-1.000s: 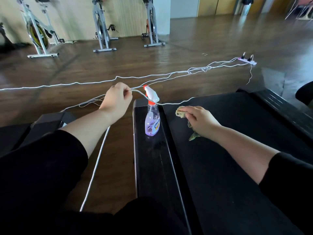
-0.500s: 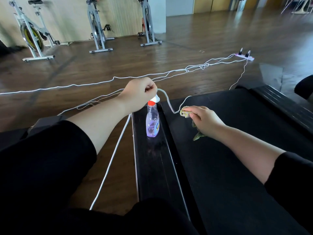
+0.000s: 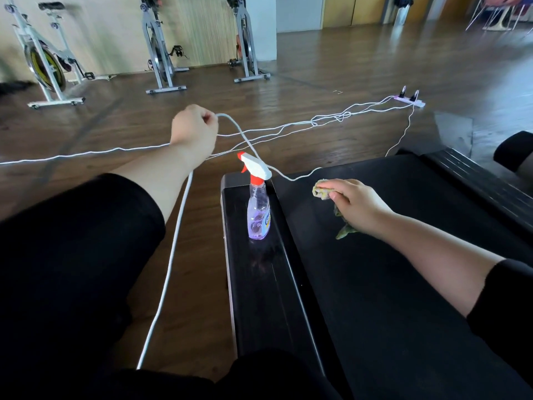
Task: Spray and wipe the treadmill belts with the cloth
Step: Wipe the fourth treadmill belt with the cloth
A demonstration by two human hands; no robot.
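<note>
- The treadmill belt point(image 3: 389, 269) lies just right of the spray bottle point(image 3: 258, 215). 1 loop of the white cable point(image 3: 173, 246) crosses the belt's far end, so a wipe there would likely snag it.
- The cable drops close past the bottle's trigger head, and whether it touches cannot be told. A tug could tip the upright bottle off the side rail point(image 3: 259, 298).
- The left hand point(image 3: 193, 128), beyond and left of the bottle, is fisted round the cable. A hard pull may drag the power strip point(image 3: 409, 101) far beyond the bottle.
- The right hand point(image 3: 354, 203), right of the bottle, curls its fingers over the cloth point(image 3: 321, 192) on the belt.
- The bunched cloth, just right of the bottle, covers little belt, so a pass could miss patches.
</note>
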